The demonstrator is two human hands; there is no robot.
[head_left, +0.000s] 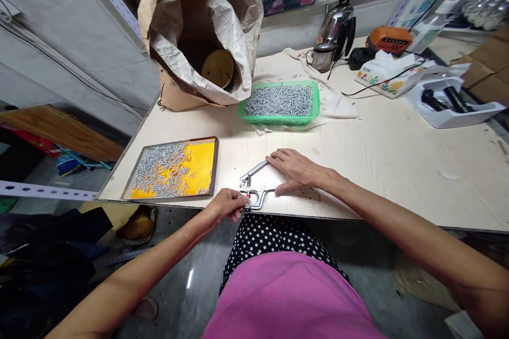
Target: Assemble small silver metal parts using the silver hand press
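Observation:
A silver plier-like hand tool with a coil spring and two spread handles lies at the table's front edge. My right hand holds its handles, fingers over the upper lever and thumb by the lower one. At the tool's jaw end, my left hand is closed in a pinch; a small red spot shows beside its fingertips, but what they hold is too small to make out. Left of the tool, a shallow tray with a yellow bottom carries many small silver metal pieces. Similar pieces fill a green plastic basket behind the hands.
A large open paper sack stands at the back left with a round yellowish object inside. Toward the back right are a metal kettle, a metal cup, an orange battery pack, a tissue box and a white tray.

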